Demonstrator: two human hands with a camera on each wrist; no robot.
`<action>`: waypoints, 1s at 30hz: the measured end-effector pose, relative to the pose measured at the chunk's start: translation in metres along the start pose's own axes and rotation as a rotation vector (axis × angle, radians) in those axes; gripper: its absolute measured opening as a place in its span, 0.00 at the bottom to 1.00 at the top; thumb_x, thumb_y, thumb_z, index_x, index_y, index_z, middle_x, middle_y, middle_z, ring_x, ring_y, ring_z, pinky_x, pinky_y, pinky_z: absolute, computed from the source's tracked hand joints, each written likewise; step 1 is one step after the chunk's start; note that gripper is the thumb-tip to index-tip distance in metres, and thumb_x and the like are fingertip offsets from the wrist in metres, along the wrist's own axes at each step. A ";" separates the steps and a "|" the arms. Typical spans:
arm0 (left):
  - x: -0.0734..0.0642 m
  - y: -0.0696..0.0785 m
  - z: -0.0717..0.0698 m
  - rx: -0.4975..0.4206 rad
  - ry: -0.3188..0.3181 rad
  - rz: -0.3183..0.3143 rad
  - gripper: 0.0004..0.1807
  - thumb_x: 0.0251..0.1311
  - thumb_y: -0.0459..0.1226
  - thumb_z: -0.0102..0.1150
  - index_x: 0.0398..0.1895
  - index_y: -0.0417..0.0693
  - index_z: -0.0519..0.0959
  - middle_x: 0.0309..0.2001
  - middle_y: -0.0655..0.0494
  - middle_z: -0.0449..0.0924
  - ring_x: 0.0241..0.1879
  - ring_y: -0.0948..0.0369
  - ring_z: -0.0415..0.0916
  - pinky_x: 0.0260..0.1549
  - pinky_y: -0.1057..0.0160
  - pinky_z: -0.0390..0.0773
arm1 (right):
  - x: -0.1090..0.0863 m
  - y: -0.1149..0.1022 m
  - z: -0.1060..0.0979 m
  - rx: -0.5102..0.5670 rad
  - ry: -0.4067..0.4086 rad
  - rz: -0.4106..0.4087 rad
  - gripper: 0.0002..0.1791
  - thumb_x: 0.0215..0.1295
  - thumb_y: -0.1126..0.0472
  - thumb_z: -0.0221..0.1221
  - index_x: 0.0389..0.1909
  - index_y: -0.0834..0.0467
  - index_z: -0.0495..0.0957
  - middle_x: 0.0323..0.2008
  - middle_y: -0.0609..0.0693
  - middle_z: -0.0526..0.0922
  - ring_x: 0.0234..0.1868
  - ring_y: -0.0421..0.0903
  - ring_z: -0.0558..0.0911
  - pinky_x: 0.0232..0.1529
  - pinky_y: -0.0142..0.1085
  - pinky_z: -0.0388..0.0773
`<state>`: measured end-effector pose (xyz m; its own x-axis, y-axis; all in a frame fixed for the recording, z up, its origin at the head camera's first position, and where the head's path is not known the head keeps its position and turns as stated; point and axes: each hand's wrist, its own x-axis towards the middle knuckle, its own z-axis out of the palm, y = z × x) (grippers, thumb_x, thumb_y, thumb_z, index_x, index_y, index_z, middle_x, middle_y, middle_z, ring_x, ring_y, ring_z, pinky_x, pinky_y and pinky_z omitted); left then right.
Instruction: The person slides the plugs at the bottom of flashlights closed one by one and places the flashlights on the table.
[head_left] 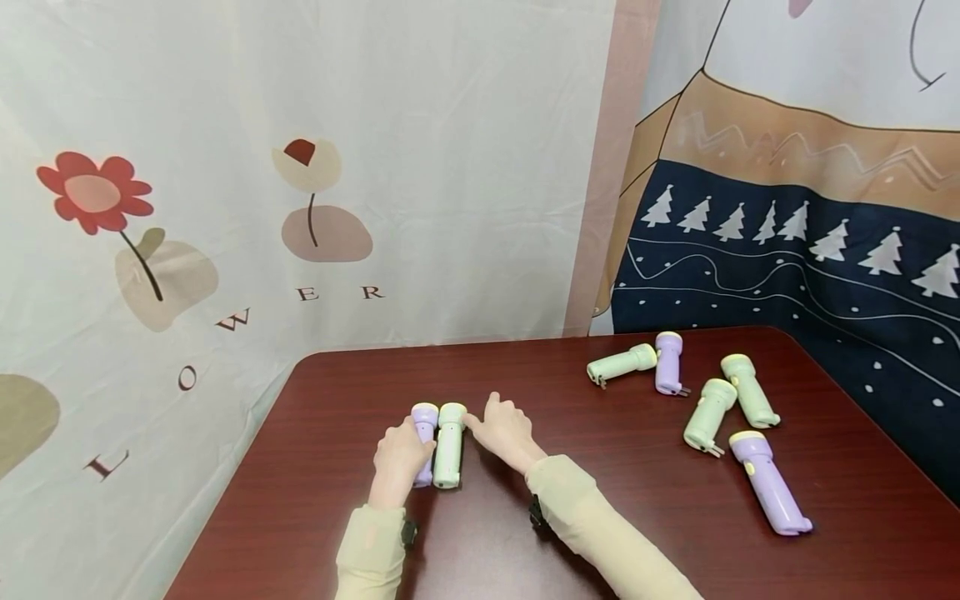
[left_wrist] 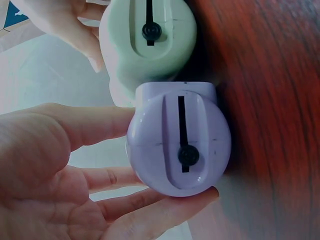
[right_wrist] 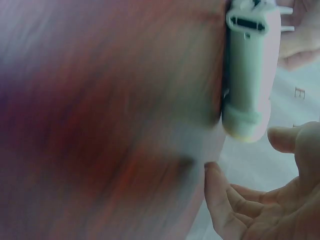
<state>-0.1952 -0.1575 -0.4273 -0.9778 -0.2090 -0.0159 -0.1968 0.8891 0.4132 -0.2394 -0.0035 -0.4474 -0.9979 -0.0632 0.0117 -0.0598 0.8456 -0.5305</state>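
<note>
A purple flashlight (head_left: pixel 424 423) lies on the table beside a light green flashlight (head_left: pixel 450 446), the two side by side with heads toward the far edge. My left hand (head_left: pixel 401 458) grips the purple one from its left, thumb on one side and fingers on the other. In the left wrist view the butt end of the purple flashlight (left_wrist: pixel 180 145) faces the camera, showing a black slot and knob. To the right of the green head is my right hand (head_left: pixel 504 429), its thumb close by the rim. The right wrist view shows a gap between that thumb and the green flashlight (right_wrist: pixel 245 80).
On the table's right side lie several more flashlights, among them a purple one (head_left: pixel 771 483), a green one (head_left: pixel 708 417) and, farther back, another purple one (head_left: pixel 668 362). Some have plug prongs folded out. A printed curtain (head_left: pixel 465 167) hangs behind the brown table (head_left: pixel 525 367).
</note>
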 end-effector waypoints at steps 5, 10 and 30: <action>0.000 -0.001 0.000 0.007 0.005 -0.003 0.26 0.54 0.41 0.62 0.50 0.30 0.72 0.39 0.28 0.78 0.38 0.34 0.78 0.30 0.43 0.77 | 0.010 0.012 -0.012 -0.021 0.037 0.019 0.32 0.62 0.40 0.56 0.51 0.65 0.72 0.35 0.63 0.83 0.35 0.60 0.83 0.31 0.48 0.78; 0.001 -0.001 0.000 0.015 0.005 -0.007 0.26 0.54 0.41 0.62 0.50 0.30 0.72 0.40 0.28 0.79 0.38 0.34 0.78 0.31 0.43 0.78 | 0.025 0.028 -0.031 -0.036 0.046 0.066 0.32 0.63 0.40 0.55 0.51 0.65 0.72 0.38 0.65 0.83 0.38 0.62 0.83 0.34 0.50 0.79; 0.000 -0.004 0.000 -0.006 0.006 0.001 0.25 0.52 0.40 0.62 0.48 0.30 0.73 0.37 0.29 0.79 0.36 0.35 0.78 0.29 0.43 0.77 | 0.069 0.112 -0.117 0.009 0.111 0.259 0.35 0.67 0.45 0.48 0.59 0.73 0.63 0.56 0.72 0.70 0.55 0.68 0.74 0.52 0.58 0.72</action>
<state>-0.1949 -0.1612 -0.4288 -0.9775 -0.2107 -0.0097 -0.1953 0.8867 0.4190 -0.3175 0.1491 -0.4066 -0.9765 0.2133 -0.0322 0.1970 0.8211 -0.5357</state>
